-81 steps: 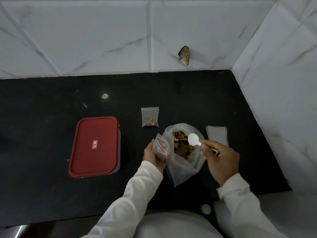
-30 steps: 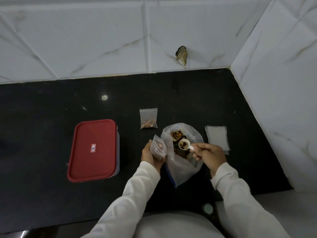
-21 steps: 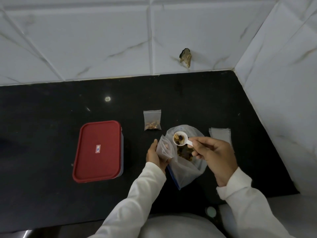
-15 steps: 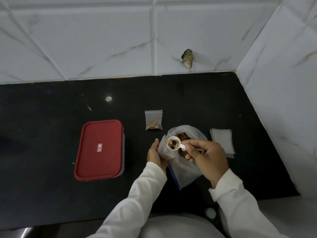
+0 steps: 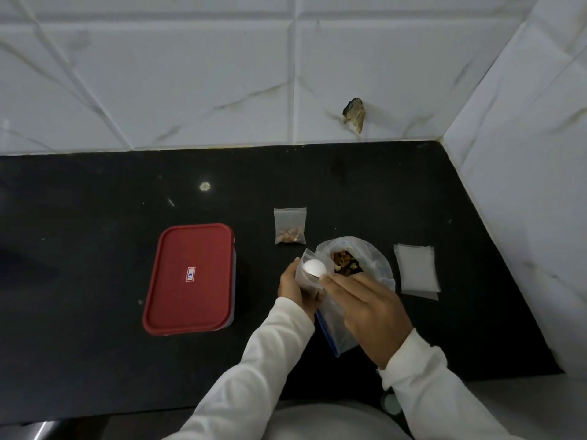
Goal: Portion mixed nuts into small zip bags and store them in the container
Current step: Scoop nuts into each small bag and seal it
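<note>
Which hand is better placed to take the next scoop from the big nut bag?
Right. The right hand holds the white spoon, tipped at the small zip bag, right beside the big nut bag and its open mouth. The left hand is occupied gripping that bag.

1. You have dim, even light; the black worktop swallows detail, and shadows barely show.
2. One small glint lies on its far part, left of centre.
3. The tiled wall has lines that bow toward the edges.
4. The white scoop looks washed out.
</note>
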{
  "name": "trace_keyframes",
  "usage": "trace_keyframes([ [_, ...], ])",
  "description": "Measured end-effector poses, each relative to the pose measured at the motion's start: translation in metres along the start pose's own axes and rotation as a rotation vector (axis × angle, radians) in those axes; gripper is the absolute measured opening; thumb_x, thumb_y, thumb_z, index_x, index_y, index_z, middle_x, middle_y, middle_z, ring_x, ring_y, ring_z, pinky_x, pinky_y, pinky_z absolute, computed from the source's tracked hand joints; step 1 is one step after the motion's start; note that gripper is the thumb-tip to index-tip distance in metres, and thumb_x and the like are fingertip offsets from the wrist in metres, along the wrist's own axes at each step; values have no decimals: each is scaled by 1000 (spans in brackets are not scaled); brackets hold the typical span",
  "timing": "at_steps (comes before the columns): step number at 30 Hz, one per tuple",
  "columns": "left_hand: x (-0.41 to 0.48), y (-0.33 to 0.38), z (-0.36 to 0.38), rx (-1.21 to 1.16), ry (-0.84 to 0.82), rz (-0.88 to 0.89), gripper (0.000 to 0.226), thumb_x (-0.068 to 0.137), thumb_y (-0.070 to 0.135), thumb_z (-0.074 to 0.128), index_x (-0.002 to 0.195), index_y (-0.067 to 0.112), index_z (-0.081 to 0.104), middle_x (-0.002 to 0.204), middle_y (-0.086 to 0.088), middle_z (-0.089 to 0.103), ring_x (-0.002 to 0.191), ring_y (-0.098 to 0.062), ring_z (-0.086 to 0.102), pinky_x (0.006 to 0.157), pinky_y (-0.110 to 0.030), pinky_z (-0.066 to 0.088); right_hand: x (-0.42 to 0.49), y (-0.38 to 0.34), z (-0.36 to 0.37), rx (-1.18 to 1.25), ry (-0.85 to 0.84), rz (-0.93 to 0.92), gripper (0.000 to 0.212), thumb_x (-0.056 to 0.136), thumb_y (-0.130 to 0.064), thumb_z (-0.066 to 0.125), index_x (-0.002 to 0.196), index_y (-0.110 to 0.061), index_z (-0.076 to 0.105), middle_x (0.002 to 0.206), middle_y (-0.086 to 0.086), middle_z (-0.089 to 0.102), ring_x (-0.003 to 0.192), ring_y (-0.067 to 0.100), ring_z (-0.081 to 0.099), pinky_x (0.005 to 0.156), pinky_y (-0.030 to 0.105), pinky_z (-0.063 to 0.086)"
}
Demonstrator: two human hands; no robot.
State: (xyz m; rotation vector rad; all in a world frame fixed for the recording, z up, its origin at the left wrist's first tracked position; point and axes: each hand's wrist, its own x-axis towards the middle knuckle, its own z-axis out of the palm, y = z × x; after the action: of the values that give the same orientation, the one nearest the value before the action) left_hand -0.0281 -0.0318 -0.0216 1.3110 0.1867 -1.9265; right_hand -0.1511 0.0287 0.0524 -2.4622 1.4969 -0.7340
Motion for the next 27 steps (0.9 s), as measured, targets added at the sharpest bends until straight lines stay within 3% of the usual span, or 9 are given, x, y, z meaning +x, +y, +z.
trace_keyframes([
  [3,-2,0,0,-10,-17,-9,30,91,39,56,94,10,64,63,-8,68,63,-21,63,53,-28,50,-6,8,2,-156,73,-100,32,94,-16,46,104,-5,74,102,9,74,87,19,71,75,30,59],
  [6,-2,-1,1,-14,-31,-18,34,89,39,58,105,9,65,72,-9,69,67,-22,64,55,-28,52,-7,13,8,-161,99,-121,31,88,-17,49,103,-6,74,101,8,74,85,18,70,77,27,58],
  [8,-4,-1,3,-17,-7,-23,32,89,37,59,104,9,66,76,-10,69,68,-22,64,51,-26,52,-3,15,13,-135,145,-89,34,98,-18,44,99,-4,74,99,6,72,84,9,66,76,20,56],
  [10,-5,0,4,-38,25,-30,32,90,34,59,109,10,66,85,-12,68,70,-23,63,46,-25,50,-2,15,17,12,242,57,48,105,-26,33,87,1,68,87,4,67,77,7,59,62,15,54],
  [13,-5,2,7,-48,34,-19,31,91,32,59,112,11,66,81,-10,65,66,-22,60,40,-23,47,1,8,-1,440,320,447,19,95,-18,58,99,-9,74,82,-5,72,76,4,67,66,13,54],
  [15,-7,3,8,-44,42,-29,29,91,34,58,107,12,66,81,-10,64,66,-22,60,38,-21,46,-1,8,-14,670,299,660,17,90,-14,64,103,-21,74,80,-6,73,77,6,69,68,16,55],
  [18,-10,3,9,-52,44,-44,33,93,36,57,115,13,66,83,-10,63,68,-21,59,38,-21,47,-4,19,-19,807,254,829,17,90,-13,64,101,-24,73,85,-5,74,80,10,69,68,21,55],
  [22,-11,2,6,-58,51,-28,38,94,35,55,123,13,63,85,-10,62,68,-21,58,37,-23,47,-14,41,-17,790,183,942,19,91,-10,62,100,-23,73,87,-3,74,82,10,69,67,18,54],
  [27,-13,0,2,-38,93,27,36,96,30,53,127,13,61,89,-10,62,74,-23,60,45,-26,48,-29,69,-1,448,-34,903,18,94,-14,59,104,-23,70,102,-10,68,99,5,60,82,14,43],
])
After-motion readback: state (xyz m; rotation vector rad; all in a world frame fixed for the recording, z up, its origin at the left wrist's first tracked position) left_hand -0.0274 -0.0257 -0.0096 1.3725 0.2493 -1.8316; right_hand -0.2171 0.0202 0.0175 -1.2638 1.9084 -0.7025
